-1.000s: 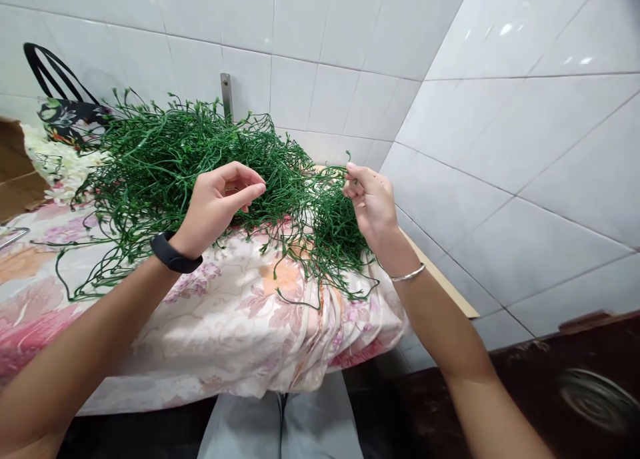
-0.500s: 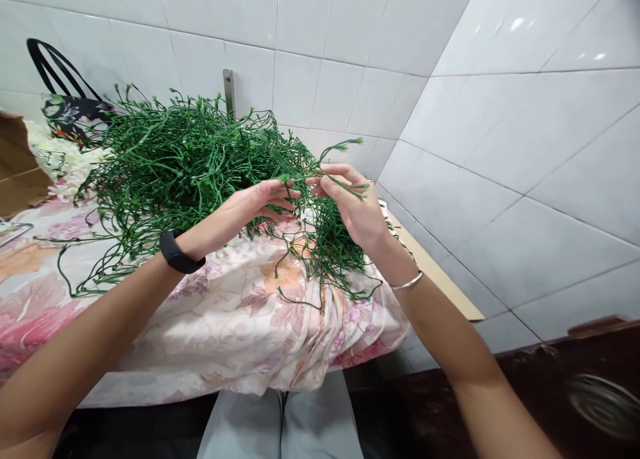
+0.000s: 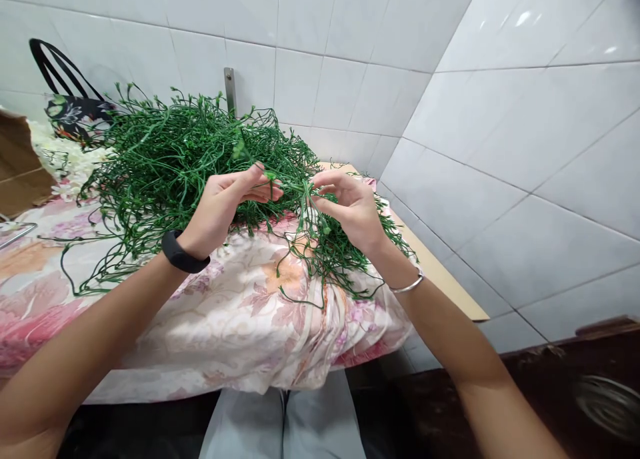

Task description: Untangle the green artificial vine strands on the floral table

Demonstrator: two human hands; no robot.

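A green artificial flower stem (image 3: pixel 306 193) with several thin branches spans the gap between my two hands, above the cloth. My right hand (image 3: pixel 356 212), wearing a silver bangle, pinches the stem between thumb and fingertips. Against one branch on the other side is my left hand (image 3: pixel 220 205), with a black band on its wrist. Its thumb closes over the branch while the other fingers point right; part of this grip is hidden. Behind my hands lies a large tangled heap of similar green stems (image 3: pixel 185 152). A smaller bunch (image 3: pixel 340 262) sits below my right hand.
A floral cloth (image 3: pixel 210 339) covers the table. White artificial flowers (image 3: pixel 70 162), brown cardboard (image 3: pixel 20 165) and a dark floral bag (image 3: pixel 75 115) are at the left. A metal strip (image 3: pixel 229 89) stands by the tiled wall. A tan board (image 3: pixel 450 285) juts out at right.
My left hand has moved left and turned so its thumb points up by a branch. The stem's branches at my right hand have swung from pointing right to hanging downward.
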